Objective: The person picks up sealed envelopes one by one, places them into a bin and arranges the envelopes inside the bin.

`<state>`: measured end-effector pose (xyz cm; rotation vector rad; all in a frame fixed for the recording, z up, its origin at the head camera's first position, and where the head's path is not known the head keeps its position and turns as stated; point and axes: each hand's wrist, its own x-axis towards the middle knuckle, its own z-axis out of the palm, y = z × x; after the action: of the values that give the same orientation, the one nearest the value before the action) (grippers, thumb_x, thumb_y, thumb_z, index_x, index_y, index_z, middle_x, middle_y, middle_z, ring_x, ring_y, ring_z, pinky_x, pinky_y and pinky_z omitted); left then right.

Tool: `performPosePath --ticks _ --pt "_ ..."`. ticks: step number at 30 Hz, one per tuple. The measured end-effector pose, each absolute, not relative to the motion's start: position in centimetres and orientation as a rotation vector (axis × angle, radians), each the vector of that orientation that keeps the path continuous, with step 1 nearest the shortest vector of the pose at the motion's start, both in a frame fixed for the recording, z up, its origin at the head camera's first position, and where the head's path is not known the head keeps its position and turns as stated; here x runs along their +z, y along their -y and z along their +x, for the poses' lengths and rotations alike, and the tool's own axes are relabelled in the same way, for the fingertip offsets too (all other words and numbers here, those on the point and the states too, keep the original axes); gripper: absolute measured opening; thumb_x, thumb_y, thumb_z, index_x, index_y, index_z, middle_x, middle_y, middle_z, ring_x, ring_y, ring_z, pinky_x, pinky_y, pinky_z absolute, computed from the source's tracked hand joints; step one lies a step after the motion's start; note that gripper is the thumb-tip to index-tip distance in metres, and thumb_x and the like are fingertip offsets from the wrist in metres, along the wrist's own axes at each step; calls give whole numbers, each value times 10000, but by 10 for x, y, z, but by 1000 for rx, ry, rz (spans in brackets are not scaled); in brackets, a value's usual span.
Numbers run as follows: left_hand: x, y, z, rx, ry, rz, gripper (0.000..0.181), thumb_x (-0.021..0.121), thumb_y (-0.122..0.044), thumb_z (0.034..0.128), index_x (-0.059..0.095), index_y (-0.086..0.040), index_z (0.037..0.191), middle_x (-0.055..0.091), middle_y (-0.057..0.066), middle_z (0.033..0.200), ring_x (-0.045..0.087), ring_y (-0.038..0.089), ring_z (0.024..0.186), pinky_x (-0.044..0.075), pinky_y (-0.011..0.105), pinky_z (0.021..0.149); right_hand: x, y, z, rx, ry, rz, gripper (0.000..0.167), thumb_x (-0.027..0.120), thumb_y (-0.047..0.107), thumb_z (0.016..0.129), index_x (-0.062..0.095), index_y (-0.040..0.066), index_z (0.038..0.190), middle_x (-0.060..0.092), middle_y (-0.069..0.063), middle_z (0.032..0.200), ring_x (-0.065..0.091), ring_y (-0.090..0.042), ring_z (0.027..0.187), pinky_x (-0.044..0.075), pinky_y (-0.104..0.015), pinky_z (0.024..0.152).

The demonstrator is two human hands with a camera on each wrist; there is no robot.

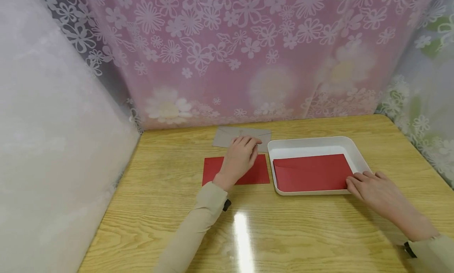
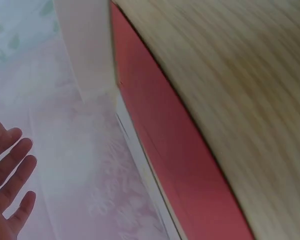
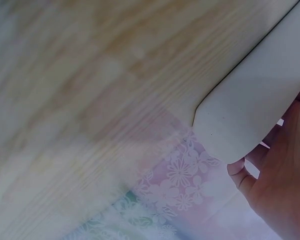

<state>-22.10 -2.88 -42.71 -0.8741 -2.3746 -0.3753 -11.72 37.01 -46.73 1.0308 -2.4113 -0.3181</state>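
Observation:
My left hand (image 1: 239,158) hovers over a red envelope (image 1: 257,172) that lies flat on the table. Its loosely bent fingers appear apart from one another in the left wrist view, with nothing between them. Just beyond is a grey envelope (image 1: 223,137), partly covered by that hand in the head view. On the right, a white tray (image 1: 301,148) contains a stack of red envelopes (image 1: 312,173). My right hand (image 1: 377,194) grips the tray's near right corner, fingers curled over the rim; the thumb's contact is partly hidden. From the right wrist view, the tray's outer wall (image 3: 245,110) shows beside those fingers.
The wooden table (image 1: 166,202) carries the envelopes and tray. A pink flowered curtain (image 1: 227,68) hangs along its back edge. Pale cloth (image 1: 64,127) hangs at the left, and flowered cloth (image 1: 425,107) at the right.

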Motion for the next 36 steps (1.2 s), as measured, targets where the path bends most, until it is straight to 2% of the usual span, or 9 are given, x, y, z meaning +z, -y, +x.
performPosePath --ticks 9,17,22,26,33,36 --pt "-446 82 -230 -338 2549 -741 133 667 -213 997 715 -156 1108 695 9 1091 637 229 1052 487 428 960 -470 -372 -120 -299 2402 1040 685 -73 210 1100 574 30 963 603 -111 930 482 -278 719 281 -333 526" --pt "-461 115 -231 -347 2860 -649 343 664 -440 979 697 -161 1177 647 36 1164 598 268 1129 443 498 974 -471 -372 -121 -296 2379 1053 634 -44 199 1110 549 31 961 583 -106 906 452 -265 693 248 -315 519" --pt "-464 129 -231 -326 2963 -624 546 704 -600 881 679 -153 1193 634 48 1179 590 272 1138 415 495 975 -470 -372 -119 -301 2391 1048 655 -69 203 1101 549 39 962 601 -107 934 478 -279 722 276 -332 520" --pt "-463 135 -230 -317 3004 -635 660 751 -646 805 664 -140 1219 610 66 1175 573 287 1143 398 502 979 -470 -373 -119 -312 2405 1048 690 -95 206 1090 562 36 972 613 -112 953 503 -294 749 300 -346 525" --pt "-461 138 -228 -297 3028 -637 696 816 -627 727 640 -112 1160 569 66 1085 557 284 1063 389 523 971 -471 -373 -120 -312 2404 1055 671 -83 201 1094 556 32 977 604 -113 952 485 -281 728 276 -329 526" --pt "-460 138 -227 -319 3035 -626 695 838 -616 693 617 -99 1102 566 63 1027 549 271 1000 378 510 920 -472 -373 -120 -310 2402 1055 675 -86 203 1091 556 30 981 602 -114 948 478 -279 721 269 -326 527"
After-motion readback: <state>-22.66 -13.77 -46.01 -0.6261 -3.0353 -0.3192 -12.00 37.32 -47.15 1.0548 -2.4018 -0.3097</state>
